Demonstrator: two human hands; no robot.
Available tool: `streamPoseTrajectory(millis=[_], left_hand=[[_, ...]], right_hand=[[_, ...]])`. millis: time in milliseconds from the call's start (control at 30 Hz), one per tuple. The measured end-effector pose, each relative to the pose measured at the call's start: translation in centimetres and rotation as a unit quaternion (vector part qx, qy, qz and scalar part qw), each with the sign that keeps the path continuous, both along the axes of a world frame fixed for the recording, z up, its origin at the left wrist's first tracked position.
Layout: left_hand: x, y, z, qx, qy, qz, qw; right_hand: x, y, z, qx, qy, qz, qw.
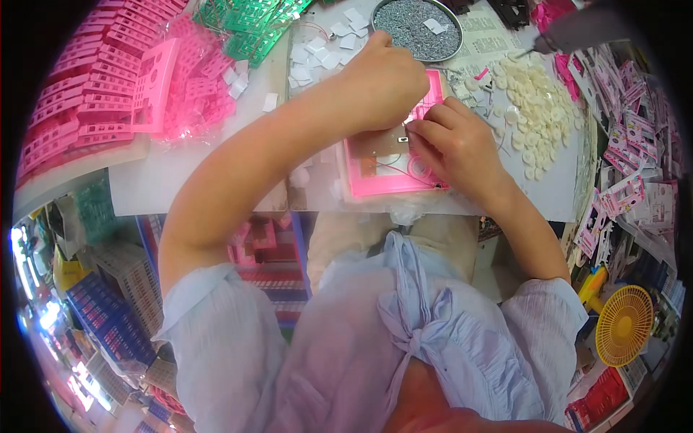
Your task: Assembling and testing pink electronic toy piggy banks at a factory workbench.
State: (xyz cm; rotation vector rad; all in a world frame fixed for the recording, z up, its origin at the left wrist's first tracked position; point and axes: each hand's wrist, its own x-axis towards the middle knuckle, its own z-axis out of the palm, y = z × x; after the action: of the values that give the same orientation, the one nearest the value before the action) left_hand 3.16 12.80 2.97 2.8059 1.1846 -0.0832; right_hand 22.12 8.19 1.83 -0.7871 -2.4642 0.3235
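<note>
A pink plastic casing [368,189] lies open in front of me, with a brown circuit board [386,148] and thin wires inside. Over its far left part is my left hand [390,81], closed, close to the near rim of a round dish of small screws [417,29]. Anything in those fingers is hidden. At the casing's right side my right hand [462,144] has thumb and fingers pinched together above the board. Whatever they pinch is too small or covered to make out.
Pale round discs [534,115] lie heaped at the right, with a dark screwdriver-like tool [577,32] above. White squares [317,52] are scattered left of the dish. Farther left are green circuit boards [253,32] and stacked pink casings [108,79]. A yellow fan [624,325] stands lower right.
</note>
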Motion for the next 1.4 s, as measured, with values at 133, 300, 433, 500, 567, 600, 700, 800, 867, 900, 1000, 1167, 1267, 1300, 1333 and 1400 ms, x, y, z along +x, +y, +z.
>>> streamPoseTrajectory(millis=[133,300,433,500,567,600,700,800,867,900,1000,1167,1267,1300,1333,1400], left_hand=[[0.4,1.2,1.6,-0.058,0.052,-0.035,0.996],[-1.1,1.5,1.2,-0.079,-0.043,-0.043,0.995],[-0.8,1.4,0.8,-0.070,-0.042,-0.055,0.995],[-0.4,1.2,0.5,-0.044,-0.007,-0.066,0.997],[0.6,0.7,1.0,-0.022,0.054,-0.068,0.996],[0.8,0.4,1.0,-0.014,0.025,-0.081,0.996],[1.4,0.1,1.5,-0.042,0.001,-0.083,0.996],[1.8,1.1,2.3,-0.123,0.052,0.000,0.991],[1.1,1.7,2.1,-0.110,0.026,0.077,0.991],[0.8,1.7,2.0,-0.114,0.019,0.088,0.989],[0.4,1.7,2.7,-0.150,0.004,0.100,0.984],[-1.5,3.2,1.4,-0.217,-0.029,0.035,0.975],[-1.6,2.2,-0.1,-0.132,-0.038,0.047,0.989],[-1.6,2.0,-0.3,-0.126,-0.037,0.049,0.990],[-1.7,1.8,-0.5,-0.122,-0.035,0.052,0.991],[-1.9,1.6,-0.7,-0.113,-0.044,0.056,0.991]], right_hand=[[0.4,0.1,-0.2,-0.011,0.008,-0.013,1.000],[0.3,-0.1,-0.3,-0.019,0.012,-0.017,1.000],[0.3,0.0,-0.4,-0.019,0.010,-0.019,1.000],[0.3,-0.1,-0.4,-0.020,0.006,-0.019,1.000],[0.2,-0.2,-0.4,-0.027,0.002,-0.032,0.999],[0.2,-0.4,-0.4,-0.030,0.001,-0.038,0.999],[0.0,-0.7,0.5,-0.034,-0.030,-0.061,0.997],[0.3,-0.3,0.8,-0.017,-0.041,-0.072,0.996],[-0.1,0.0,1.2,-0.046,-0.072,-0.075,0.994],[-0.3,0.2,1.5,-0.061,-0.088,-0.076,0.991],[-0.8,0.9,2.5,-0.078,-0.150,-0.074,0.983],[-0.5,2.5,2.1,-0.118,-0.094,-0.040,0.988],[-0.3,3.3,0.2,-0.096,0.001,-0.033,0.995],[-0.3,3.5,-0.4,-0.078,0.030,-0.030,0.996],[-0.3,3.4,-0.7,-0.076,0.022,-0.040,0.996],[-0.5,3.3,-1.0,-0.072,0.005,-0.059,0.996]])
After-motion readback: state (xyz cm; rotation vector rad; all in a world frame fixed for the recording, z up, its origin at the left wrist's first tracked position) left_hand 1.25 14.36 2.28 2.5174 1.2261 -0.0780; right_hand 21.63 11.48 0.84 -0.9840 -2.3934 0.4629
